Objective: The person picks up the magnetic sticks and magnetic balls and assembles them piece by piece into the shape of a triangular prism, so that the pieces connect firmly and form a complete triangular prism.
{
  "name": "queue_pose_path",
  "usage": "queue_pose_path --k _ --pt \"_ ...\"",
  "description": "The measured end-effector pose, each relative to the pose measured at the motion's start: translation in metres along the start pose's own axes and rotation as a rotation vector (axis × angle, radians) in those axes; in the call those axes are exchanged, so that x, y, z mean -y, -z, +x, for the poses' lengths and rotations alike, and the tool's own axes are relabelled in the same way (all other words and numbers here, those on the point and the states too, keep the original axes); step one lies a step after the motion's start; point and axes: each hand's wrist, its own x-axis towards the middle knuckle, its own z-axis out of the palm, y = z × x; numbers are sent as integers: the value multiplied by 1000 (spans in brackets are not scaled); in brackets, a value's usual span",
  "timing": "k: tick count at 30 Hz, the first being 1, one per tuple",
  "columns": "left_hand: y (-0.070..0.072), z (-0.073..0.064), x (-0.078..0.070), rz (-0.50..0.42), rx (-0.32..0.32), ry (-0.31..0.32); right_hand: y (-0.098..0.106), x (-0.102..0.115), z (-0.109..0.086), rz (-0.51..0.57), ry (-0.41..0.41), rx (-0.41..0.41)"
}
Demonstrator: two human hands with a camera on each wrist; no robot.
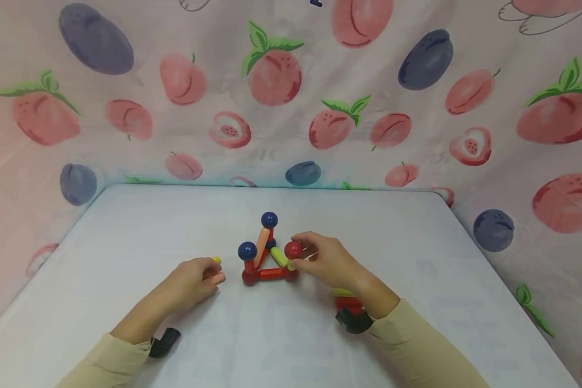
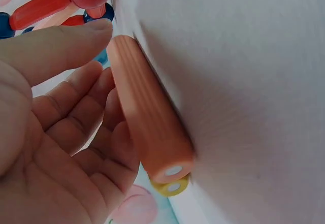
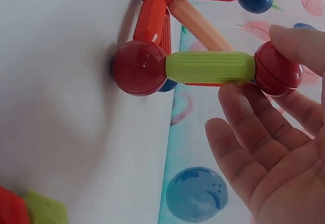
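A frame of magnetic sticks and balls stands mid-table, its base having red balls (image 1: 249, 276) and a front red stick (image 1: 271, 274). Blue balls (image 1: 247, 251) top its left and back uprights, and a peach stick (image 1: 261, 245) slants between them. My right hand (image 1: 327, 258) pinches the red ball (image 3: 277, 69) on top of the upright yellow-green stick (image 3: 210, 67), thumb on one side and fingers on the other. Left of the frame, my left hand (image 1: 189, 280) holds an orange stick (image 2: 150, 109) low at the table, its fingertips partly hidden behind it.
A yellow stick (image 2: 172, 187) lies just beyond the orange one. Under my right forearm are red sticks (image 1: 349, 305) and a yellow-green stick (image 1: 343, 293). A fruit-print cloth (image 1: 271, 134) hangs behind the white table (image 1: 252, 345).
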Motion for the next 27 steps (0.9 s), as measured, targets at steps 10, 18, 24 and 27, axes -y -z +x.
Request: queue_pose_path --k 10,18,24,27 --pt "-2 -1 -6 33 5 -15 0 -1 -1 -2 -11 5" --pt "24 -7 -32 0 -109 -115 0 -3 -1 -8 2 -3" --pt "55 -18 -54 -14 -212 -178 -1 -2 0 4 14 2" --pt "65 -22 -64 -28 -248 -180 -1 -3 0 2 18 -1"
